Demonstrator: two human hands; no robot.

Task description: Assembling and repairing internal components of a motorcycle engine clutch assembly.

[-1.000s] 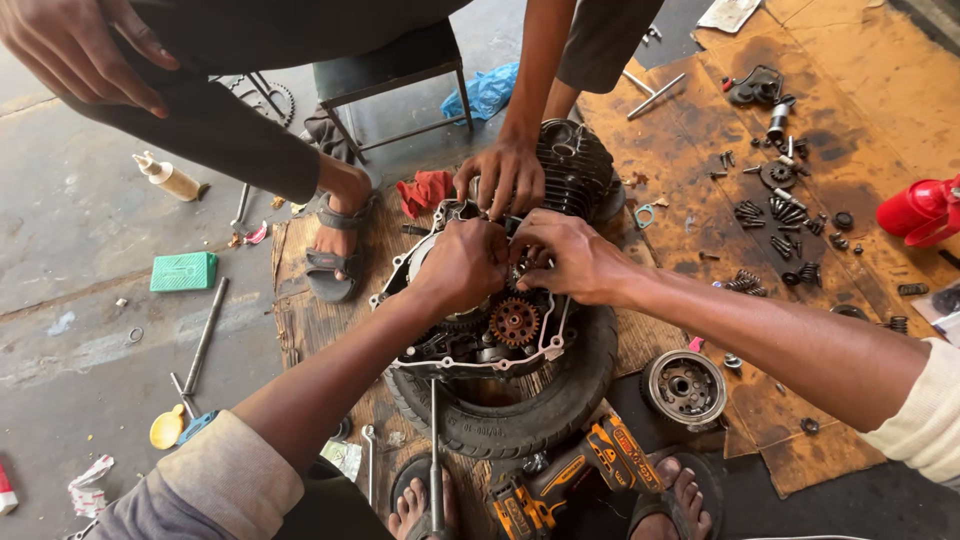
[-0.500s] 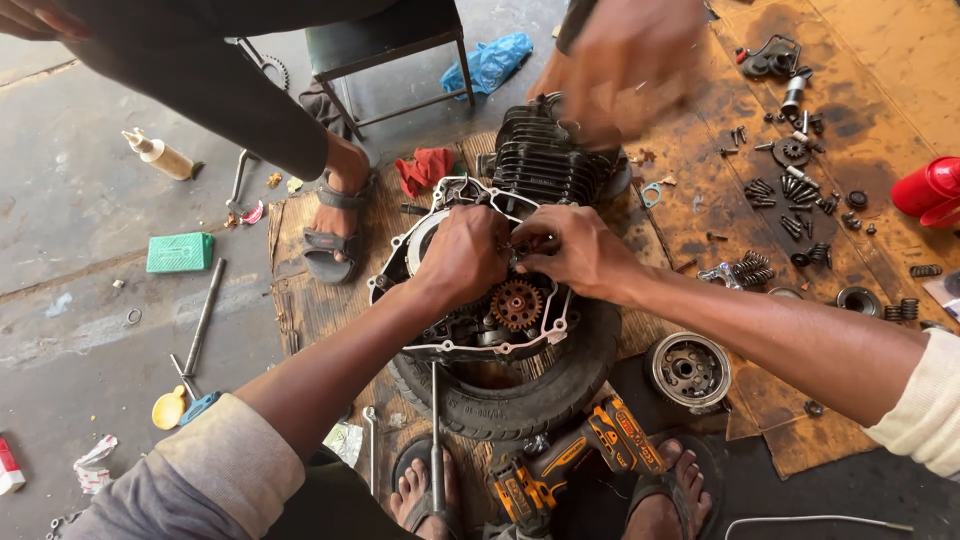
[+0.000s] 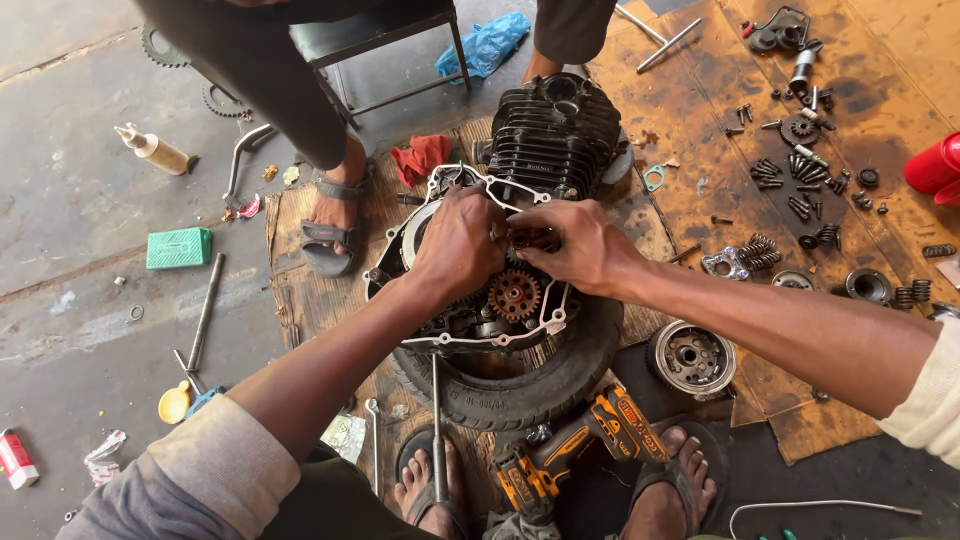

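An opened motorcycle engine case point(image 3: 455, 318) with a black finned cylinder point(image 3: 556, 128) lies on a black tyre point(image 3: 520, 385) on the floor. Inside it an orange-brown gear point(image 3: 515, 295) shows. My left hand point(image 3: 460, 240) and my right hand point(image 3: 572, 245) meet over the middle of the case, fingers closed on a small dark metal part point(image 3: 528, 239) between them. Most of that part is hidden by my fingers.
Another person's legs and sandalled foot point(image 3: 327, 235) stand just behind the engine beside a metal stool point(image 3: 390, 50). An orange cordless driver point(image 3: 570, 450) lies by my feet. A round clutch part point(image 3: 690, 357), springs, bolts and small parts cover the oily cardboard point(image 3: 690, 120) at right. Rods and a green box point(image 3: 178, 247) lie left.
The other person's hand, which rested on the cylinder and then lifted, is gone from view. My two hands stay on the case centre. The view has shifted a little.
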